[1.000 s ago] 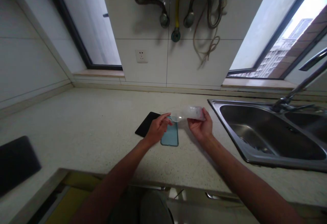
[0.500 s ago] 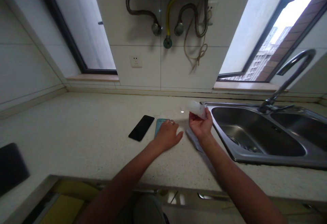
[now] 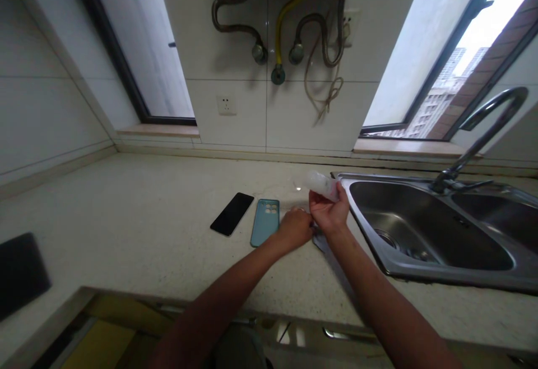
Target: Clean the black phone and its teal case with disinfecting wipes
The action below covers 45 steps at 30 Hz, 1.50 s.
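Observation:
My right hand [image 3: 330, 210] is closed around a translucent, whitish, bottle-like thing [image 3: 321, 184], held tilted beside the sink's left rim. Just left of it, my left hand [image 3: 296, 226] has its fingers curled at the edge of a grey cloth [image 3: 321, 243]; whether they grip it is hidden. A blue-green phone case [image 3: 265, 223] with camera cutouts lies on the counter by my left wrist. Further left rests a black phone [image 3: 232, 213], dark side up.
To the right, a double steel sink [image 3: 374, 259] with a curved faucet [image 3: 483, 133] is set into the pale counter [image 3: 138, 217]. At the far left lies a dark flat object [image 3: 23, 276]. Pipes and a loose cord [image 3: 325, 100] hang on the wall behind.
My left hand has moved right, off the phone case to the grey cloth, and its fingers are more curled. The case now shows whole. My right hand stays nearly still with the whitish thing.

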Available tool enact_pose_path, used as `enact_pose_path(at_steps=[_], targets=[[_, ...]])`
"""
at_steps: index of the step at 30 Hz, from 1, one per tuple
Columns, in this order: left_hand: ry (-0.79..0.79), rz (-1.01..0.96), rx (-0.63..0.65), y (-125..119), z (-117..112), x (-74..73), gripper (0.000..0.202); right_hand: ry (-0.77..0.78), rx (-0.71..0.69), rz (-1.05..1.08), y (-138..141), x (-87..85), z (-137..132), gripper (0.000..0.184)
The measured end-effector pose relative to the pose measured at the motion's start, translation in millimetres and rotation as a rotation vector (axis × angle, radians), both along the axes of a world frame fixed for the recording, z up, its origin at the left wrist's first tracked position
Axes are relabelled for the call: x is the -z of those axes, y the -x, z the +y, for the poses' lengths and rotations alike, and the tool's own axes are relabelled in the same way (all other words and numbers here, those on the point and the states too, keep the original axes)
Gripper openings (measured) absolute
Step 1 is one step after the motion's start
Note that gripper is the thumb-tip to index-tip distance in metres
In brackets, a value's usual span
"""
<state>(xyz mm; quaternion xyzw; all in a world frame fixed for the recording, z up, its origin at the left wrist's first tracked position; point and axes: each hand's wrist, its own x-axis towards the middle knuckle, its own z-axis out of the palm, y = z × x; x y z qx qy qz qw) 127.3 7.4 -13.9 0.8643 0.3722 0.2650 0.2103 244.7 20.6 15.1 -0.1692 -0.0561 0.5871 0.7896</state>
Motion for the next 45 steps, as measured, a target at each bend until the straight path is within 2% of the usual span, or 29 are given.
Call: enact_pose_path(at_steps=[3, 7, 9, 11, 15, 22, 25, 29, 31, 36, 41, 43, 45], targets=[[0.073, -0.154, -0.033, 6, 3, -3.8, 0.009, 0.048, 0.030, 0.053, 0, -5.7, -3, 0.012], [0.423, -0.408, -0.204, 22, 13, -13.5, 0.009, 0.085, 0.047, 0.075, 1, -14.5, -6, 0.014], [0.612, -0.524, -0.224, 33, 17, -18.3, 0.008, 0.091, 0.043, 0.076, 2, -16.9, -8, 0.016], [0.780, -0.711, -0.208, 45, 19, -20.8, 0.010, 0.088, 0.043, 0.066, 3, -17.7, -9, 0.017], [1.119, -1.040, -0.099, 63, 24, -18.7, 0.017, 0.101, 0.037, 0.042, 6, -15.3, -9, 0.015], [1.391, -1.308, -0.183, 81, 41, -20.2, 0.008, 0.101, 0.015, -0.003, 6, -7.4, -6, 0.012], [1.439, -1.346, -0.214, 84, 41, -23.1, 0.019, 0.066, -0.005, -0.028, 6, -3.8, -6, 0.011], [1.437, -1.335, -0.250, 82, 40, -22.6, 0.019, 0.031, -0.020, -0.037, 6, -0.7, -5, 0.011], [1.385, -1.331, -0.235, 81, 39, -20.5, 0.021, 0.019, -0.033, -0.035, 6, -0.2, -5, 0.011], [1.233, -1.235, -0.067, 80, 34, -15.3, 0.030, -0.007, -0.055, -0.041, 7, -0.3, -5, 0.012], [1.100, -1.225, -0.135, 78, 31, -15.3, 0.035, 0.022, -0.036, -0.037, 8, -0.5, -5, 0.012], [1.065, -1.284, -0.161, 78, 33, -16.6, 0.024, 0.022, -0.033, -0.040, 7, -0.4, -5, 0.012], [1.106, -1.367, -0.181, 79, 36, -18.6, 0.007, 0.015, -0.030, -0.047, 6, -0.7, -5, 0.013]])
